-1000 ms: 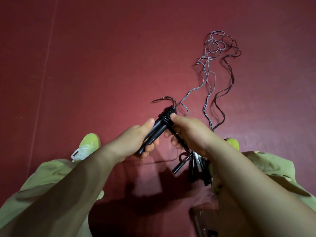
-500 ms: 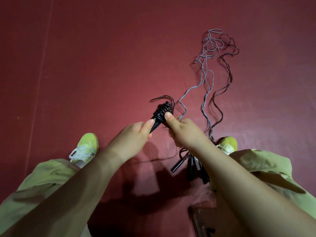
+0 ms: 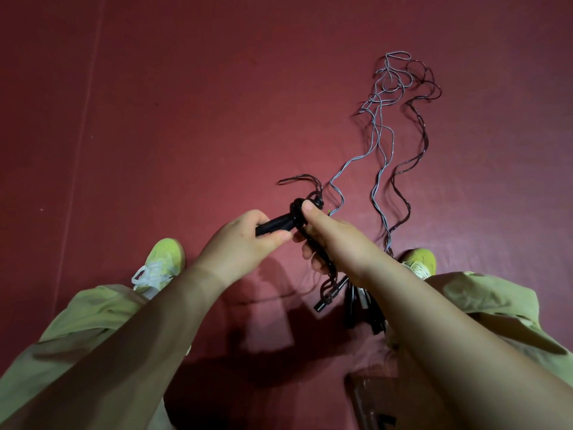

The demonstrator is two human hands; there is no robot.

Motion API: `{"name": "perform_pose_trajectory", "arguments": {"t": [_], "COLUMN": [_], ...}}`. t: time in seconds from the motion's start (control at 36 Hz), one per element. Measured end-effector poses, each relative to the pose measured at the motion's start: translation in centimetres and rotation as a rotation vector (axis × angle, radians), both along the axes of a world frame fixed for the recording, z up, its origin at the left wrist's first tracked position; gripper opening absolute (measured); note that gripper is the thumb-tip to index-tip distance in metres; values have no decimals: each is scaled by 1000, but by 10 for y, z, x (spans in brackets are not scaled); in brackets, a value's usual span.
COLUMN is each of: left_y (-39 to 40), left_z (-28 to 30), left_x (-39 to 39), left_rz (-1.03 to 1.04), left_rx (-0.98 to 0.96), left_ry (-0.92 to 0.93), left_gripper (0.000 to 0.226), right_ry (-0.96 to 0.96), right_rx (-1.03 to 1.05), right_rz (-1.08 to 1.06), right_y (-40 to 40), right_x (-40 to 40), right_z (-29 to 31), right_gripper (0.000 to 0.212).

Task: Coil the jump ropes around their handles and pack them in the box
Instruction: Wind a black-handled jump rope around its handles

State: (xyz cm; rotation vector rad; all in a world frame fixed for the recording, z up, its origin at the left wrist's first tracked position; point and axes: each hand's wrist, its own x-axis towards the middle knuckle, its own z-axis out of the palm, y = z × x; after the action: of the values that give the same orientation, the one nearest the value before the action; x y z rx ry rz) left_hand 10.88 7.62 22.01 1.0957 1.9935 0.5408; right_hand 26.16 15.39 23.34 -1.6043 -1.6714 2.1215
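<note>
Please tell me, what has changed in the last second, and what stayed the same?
The black handles swung from steeply tilted to nearly level; the left hand still grips them, and the right hand keeps its thumb on the coil. The loose ropes on the floor stayed unchanged.

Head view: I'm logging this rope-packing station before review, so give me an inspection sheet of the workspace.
Surface: dark red floor, bare in the left half.
Job's things: black jump-rope handles held together, black cord coiled round their far end; spare handles lie between the feet; brown box corner at the bottom edge.
Clutter: nothing seen.
Grippers: left hand grips the handles; right hand pinches the coil with its thumb on top.
Cables: loose grey and black ropes trail across the floor, tangled at the far end.
Surroundings: yellow-green shoes, light green trousers.
</note>
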Motion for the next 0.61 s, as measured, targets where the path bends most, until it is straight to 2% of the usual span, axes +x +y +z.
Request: {"name": "perform_pose_trajectory", "arguments": {"t": [0.11,0.22,0.28,0.36,0.44,0.53,0.61], "left_y": [-1,-1,-1,-4,-6,-6,-2], "left_z": [1,3,3,8,16,18,20], "left_x": [2,-1,-4,-2,0,-1,5], "left_rz": [-37,-75,-129,-207,-175,-113,22], "left_rx": [49,-11,-115,-247,-345,-354,-303], "left_ry": [44,51,-75,-491,-838,-978,-995], "left_gripper": [35,40,46,53,55,75,74], "right_ry": [-31,-56,-31,30,188,318,380], "right_rx": [100,164,172,154,35,-62,-89], "right_rz": [-18,-10,-17,-27,-113,-150,-93], "right_y": [0,-1,-1,0,2,5,8], "right_x": [-1,-2,-1,0,-2,-3,-1], "right_z": [4,2,2,0,-6,-4,-2], "right_gripper": [63,59,53,48,43,46,48]}}
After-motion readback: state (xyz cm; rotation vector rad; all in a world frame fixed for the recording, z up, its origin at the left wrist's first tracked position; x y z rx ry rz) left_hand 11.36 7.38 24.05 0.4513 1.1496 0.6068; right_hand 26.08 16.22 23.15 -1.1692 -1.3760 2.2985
